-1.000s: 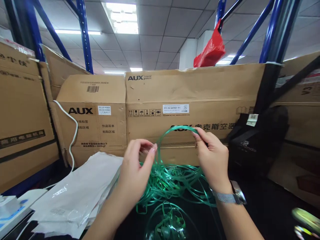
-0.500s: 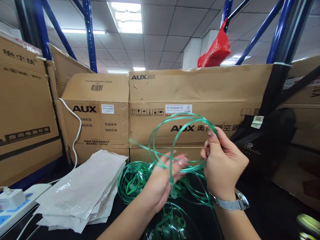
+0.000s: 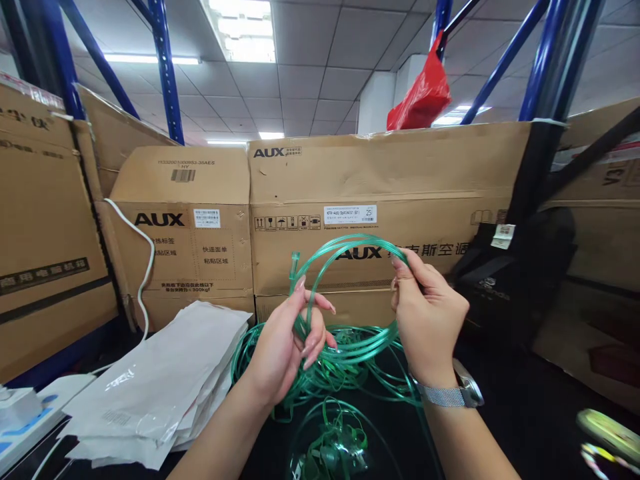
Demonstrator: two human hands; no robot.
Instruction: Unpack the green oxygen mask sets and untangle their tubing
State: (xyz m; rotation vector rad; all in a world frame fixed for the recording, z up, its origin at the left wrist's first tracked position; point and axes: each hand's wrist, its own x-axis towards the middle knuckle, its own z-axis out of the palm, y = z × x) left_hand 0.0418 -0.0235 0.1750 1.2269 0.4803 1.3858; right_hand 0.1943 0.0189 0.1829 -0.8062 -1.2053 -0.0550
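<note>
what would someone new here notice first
Probably the looped green tube in the middle of the view, gripped by the right hand and touching the left hand. After that, perhaps the bright red bag hanging at upper right, and the pile of white packets at lower left.

Blue rack posts [image 3: 167, 73] stand beneath a tiled ceiling [image 3: 307, 40] with lit panels [image 3: 245, 30].
</note>
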